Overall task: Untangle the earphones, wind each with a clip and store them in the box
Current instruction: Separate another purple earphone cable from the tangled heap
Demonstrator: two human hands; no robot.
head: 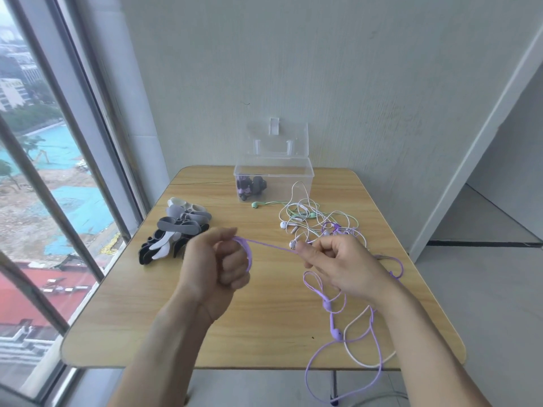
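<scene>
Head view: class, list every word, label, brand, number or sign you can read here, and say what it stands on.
None can be read.
The clear box, the clips, the earphone cords and the wooden table show no print.
The buildings outside the window are too small and blurred to show any sign.

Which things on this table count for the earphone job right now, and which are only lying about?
In the job: purple earphone cord, left hand, right hand, tangled earphones, clips, box.
Lying about: table, window.
</scene>
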